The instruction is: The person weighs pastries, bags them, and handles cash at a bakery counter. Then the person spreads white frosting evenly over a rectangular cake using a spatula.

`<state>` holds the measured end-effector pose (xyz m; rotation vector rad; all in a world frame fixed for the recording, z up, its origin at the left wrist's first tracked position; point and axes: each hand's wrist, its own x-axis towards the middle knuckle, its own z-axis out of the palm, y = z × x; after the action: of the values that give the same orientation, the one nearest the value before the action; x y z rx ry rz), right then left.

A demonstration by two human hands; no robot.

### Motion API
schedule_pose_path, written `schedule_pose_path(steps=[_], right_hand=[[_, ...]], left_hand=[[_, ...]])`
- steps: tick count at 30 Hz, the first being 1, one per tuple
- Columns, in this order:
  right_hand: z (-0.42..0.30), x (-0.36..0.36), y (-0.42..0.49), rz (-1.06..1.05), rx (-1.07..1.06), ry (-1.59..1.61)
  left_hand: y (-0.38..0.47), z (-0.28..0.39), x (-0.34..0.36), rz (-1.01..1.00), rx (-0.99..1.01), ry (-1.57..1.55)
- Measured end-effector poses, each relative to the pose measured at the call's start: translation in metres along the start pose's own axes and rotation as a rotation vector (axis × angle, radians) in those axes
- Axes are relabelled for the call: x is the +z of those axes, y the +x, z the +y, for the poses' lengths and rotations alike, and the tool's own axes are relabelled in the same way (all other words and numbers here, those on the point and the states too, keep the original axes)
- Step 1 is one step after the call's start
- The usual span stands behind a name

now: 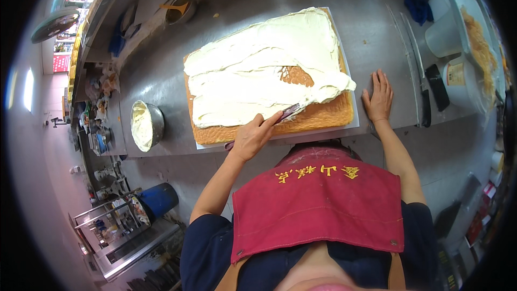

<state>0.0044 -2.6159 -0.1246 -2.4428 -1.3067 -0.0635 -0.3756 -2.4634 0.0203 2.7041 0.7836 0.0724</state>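
Observation:
A rectangular sponge sheet cake [327, 117] lies on white paper [357, 119] at the bench's front edge. Pale cream [258, 56] covers most of its top in uneven swirls. One bare sponge patch shows right of centre, and a bare strip runs along the near side. My left hand [253, 135] grips a spatula [288, 112] by its dark purple handle, over the near edge of the cake. The spatula's far end meets a ridge of cream, which hides part of it. My right hand [379, 95] rests palm down on the steel bench, just right of the cake, holding nothing.
A metal bowl of cream [157, 126] stands at the left. Behind it is another bowl [181, 14] with an orange scraper [177, 7]. Long knives [425, 107], a white tub [460, 81] and a blue cloth [418, 8] lie along the right. A blue bin [159, 200] stands low left.

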Motion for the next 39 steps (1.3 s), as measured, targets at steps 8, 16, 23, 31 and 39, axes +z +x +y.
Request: schedule_pose_path(steps=[8, 16, 23, 31, 39], right_hand=[[-0.001, -0.002, 0.0, 0.0, -0.007, -0.007], [0.0, -0.002, -0.002, -0.011, 0.0, -0.007], [-0.001, -0.002, 0.001, -0.017, 0.005, -0.011], [-0.001, -0.002, 0.0, -0.007, 0.009, 0.017], [-0.002, -0.005, -0.001, -0.001, 0.011, 0.028]], left_hand=[[0.095, -0.065, -0.003, 0.35, -0.163, -0.057], [0.101, -0.071, -0.007, 0.19, -0.065, 0.084], [0.037, -0.042, -0.02, -0.041, 0.055, 0.055], [0.037, -0.036, -0.041, 0.111, 0.046, 0.01], [0.141, -0.059, -0.017, 0.227, 0.002, 0.07]])
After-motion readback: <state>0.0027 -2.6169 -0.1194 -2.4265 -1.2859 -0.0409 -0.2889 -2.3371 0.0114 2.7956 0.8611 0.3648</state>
